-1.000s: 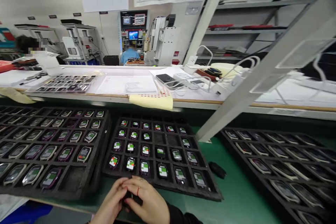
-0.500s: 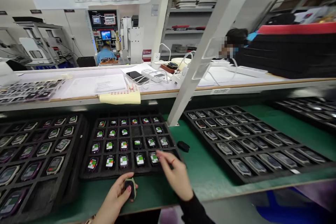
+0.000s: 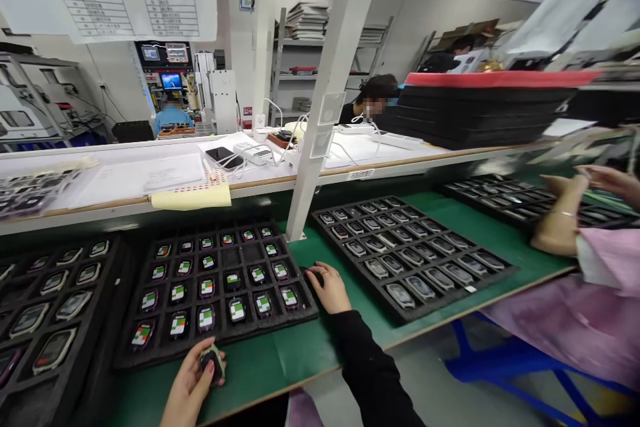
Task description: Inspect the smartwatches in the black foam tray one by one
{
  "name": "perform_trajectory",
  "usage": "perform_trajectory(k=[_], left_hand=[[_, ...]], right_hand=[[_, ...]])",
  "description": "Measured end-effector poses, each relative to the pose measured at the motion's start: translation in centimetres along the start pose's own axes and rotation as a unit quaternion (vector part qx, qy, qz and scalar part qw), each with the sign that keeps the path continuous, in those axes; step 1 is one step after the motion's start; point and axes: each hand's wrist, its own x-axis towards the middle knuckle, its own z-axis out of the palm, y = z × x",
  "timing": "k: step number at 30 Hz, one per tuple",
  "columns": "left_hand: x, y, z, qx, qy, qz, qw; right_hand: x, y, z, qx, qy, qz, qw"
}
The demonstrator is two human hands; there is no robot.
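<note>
At the near edge of the green mat (image 3: 280,363), the left hand (image 3: 187,388) curls its fingers around a small watch (image 3: 212,361), holding it just in front of the middle tray (image 3: 125,357). That tray's pockets carry watches with lit, coloured screens. Farther right, the right hand (image 3: 327,288) lies palm down with fingers bent over a small dark object (image 3: 311,275) on the mat, just beside the middle tray's right edge; whether it grips the object cannot be told. A white post (image 3: 320,133) stands behind it. Right of the post sits another tray (image 3: 453,297) of watches, and a left tray (image 3: 55,393) fills the mat's left corner. At the right edge, a co-worker's arm (image 3: 560,220) rests over a farther tray.
</note>
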Motion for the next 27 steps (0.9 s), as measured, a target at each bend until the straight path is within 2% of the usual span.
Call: perform_trajectory(k=[6, 13, 17, 20, 24, 27], left_hand=[[1.0, -1.0, -0.2, 0.001, 0.002, 0.012, 1.000], [1.3, -0.5, -0.4, -0.012, -0.012, -0.021, 1.000], [1.3, -0.2, -0.5, -0.045, -0.042, -0.078, 0.995], [1.4, -0.1, -0.2, -0.094, -0.090, -0.125, 0.984], [1.7, 0.8, 1.7, -0.137, -0.146, -0.148, 0.968], [2.2, 2.3, 3.9, -0.134, -0.167, -0.118, 0.970]], right_hand=[[-0.3, -0.9, -0.4, 0.038, -0.012, -0.003, 0.999], [-0.6, -2.2, -0.2, 0.163, 0.014, 0.083, 0.983], [-0.7, -3.2, -0.8, 0.282, 0.058, 0.157, 0.945], [-1.0, -4.4, -1.3, 0.375, 0.053, 0.183, 0.907], [-2.0, -7.5, -2.2, 0.451, 0.036, 0.195, 0.870], [-3.1, -10.9, -3.0, 0.489, -0.018, 0.181, 0.853]])
